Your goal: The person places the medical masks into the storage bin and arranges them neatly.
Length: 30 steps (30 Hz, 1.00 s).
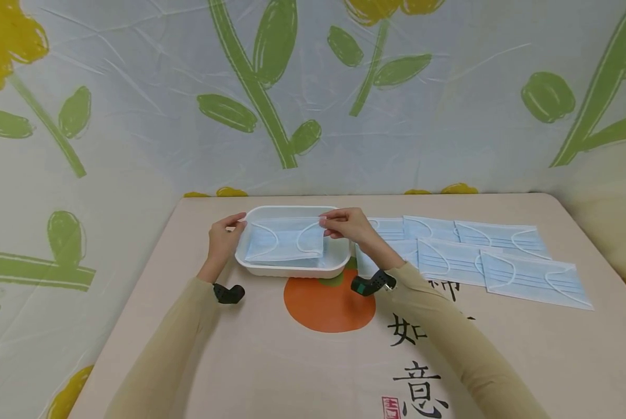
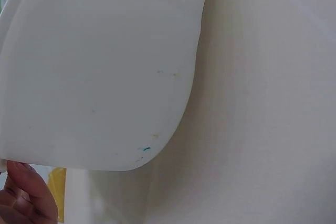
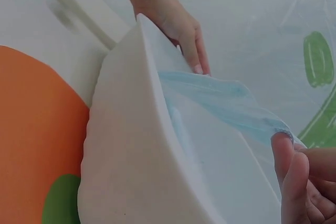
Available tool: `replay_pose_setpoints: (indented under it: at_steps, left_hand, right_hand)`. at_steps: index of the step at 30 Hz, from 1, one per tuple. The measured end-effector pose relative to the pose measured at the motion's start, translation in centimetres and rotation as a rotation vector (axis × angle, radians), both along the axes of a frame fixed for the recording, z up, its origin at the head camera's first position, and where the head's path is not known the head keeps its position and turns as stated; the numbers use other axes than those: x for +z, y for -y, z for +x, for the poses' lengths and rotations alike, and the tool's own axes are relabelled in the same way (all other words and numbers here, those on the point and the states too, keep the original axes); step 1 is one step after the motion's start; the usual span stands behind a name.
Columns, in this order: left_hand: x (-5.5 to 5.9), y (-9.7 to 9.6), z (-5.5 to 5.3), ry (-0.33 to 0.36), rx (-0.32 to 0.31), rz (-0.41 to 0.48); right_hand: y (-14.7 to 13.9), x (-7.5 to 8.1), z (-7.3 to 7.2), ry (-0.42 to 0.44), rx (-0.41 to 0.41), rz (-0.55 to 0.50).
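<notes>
A pale blue face mask with white ear loops is held over a white plastic tray, its right end raised above the tray floor. My right hand pinches the mask's upper right corner between thumb and fingers, as the right wrist view also shows. At the tray's left rim, my left hand has its fingertips at the mask's left end and appears to pinch it there. Only part of that hand shows in the left wrist view, beside the tray's outer wall. Another pale blue layer lies lower inside the tray.
Several more face masks lie in two overlapping rows right of the tray. The tabletop cloth carries an orange round print and black characters. Behind the table hangs a flowered curtain. Both wrists wear black devices.
</notes>
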<state>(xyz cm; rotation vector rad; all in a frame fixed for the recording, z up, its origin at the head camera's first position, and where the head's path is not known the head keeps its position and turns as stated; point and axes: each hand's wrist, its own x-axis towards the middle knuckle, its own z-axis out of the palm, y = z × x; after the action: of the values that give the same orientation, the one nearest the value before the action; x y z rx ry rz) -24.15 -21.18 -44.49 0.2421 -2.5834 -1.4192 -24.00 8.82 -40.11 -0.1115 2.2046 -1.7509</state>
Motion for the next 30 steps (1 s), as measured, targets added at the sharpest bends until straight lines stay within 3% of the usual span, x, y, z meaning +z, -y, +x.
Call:
replay_pose_setpoints:
  at_steps: [21, 30]
  left_hand:
    - [0.2, 0.0, 0.2, 0.004, -0.011, 0.002]
    - [0.1, 0.1, 0.1, 0.012, -0.001, 0.000]
  right_hand:
    - [1.4, -0.2, 0.0, -0.093, 0.025, 0.063]
    - [1.4, -0.6, -0.1, -0.137, 0.043, 0.161]
